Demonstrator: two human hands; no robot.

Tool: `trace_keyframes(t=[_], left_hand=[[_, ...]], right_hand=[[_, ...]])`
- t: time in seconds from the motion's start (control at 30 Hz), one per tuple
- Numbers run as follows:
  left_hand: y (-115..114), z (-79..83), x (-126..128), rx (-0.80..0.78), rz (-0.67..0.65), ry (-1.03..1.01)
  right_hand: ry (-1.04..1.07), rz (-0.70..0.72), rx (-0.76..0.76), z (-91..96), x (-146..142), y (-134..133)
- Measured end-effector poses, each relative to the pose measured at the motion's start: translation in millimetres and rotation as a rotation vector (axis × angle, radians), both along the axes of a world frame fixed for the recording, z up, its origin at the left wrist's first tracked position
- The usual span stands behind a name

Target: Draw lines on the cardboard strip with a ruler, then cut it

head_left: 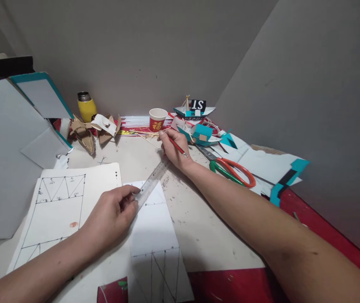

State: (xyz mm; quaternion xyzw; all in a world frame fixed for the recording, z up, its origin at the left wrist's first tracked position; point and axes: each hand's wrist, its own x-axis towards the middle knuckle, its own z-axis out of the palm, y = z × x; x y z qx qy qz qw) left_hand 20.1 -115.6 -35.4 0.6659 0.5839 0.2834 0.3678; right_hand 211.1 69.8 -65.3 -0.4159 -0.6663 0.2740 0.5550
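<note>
My left hand (112, 210) pinches the near end of a clear ruler (152, 180) between thumb and fingers. The ruler slants away to the right, across the top of a white paper strip (154, 233) with ruled lines and diagonals drawn on it. My right hand (173, 149) is closed on a red pencil (177, 147), its dark end pointing toward me. This hand is at the ruler's far end; whether it grips the ruler too, I cannot tell. Left of the strip, partly under my left forearm, lies a larger sheet (102, 179) with a similar line drawing.
Scissors (230, 170) with orange and green handles lie to the right, near white and teal paper pieces (255, 162). Along the back stand a yellow bottle (86, 107), cardboard boat shapes (85, 136), a red paper cup (157, 121) and paper boats (203, 132). A large white board (6, 155) leans at left.
</note>
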Motion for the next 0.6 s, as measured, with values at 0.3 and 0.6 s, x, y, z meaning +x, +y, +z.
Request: trace_keyframes(t=[0.3,0.6], left_hand=[[2.3,5.9,-5.7,0.021,0.101,-0.057],[1.5,8.5,-2.9,0.0,0.132,-0.123]], right_hand=[[0.102,0.03,-0.052,2.7,-1.0,-4.2],[0.055,0.036,-0.135,5.3,-2.3,-5.6]])
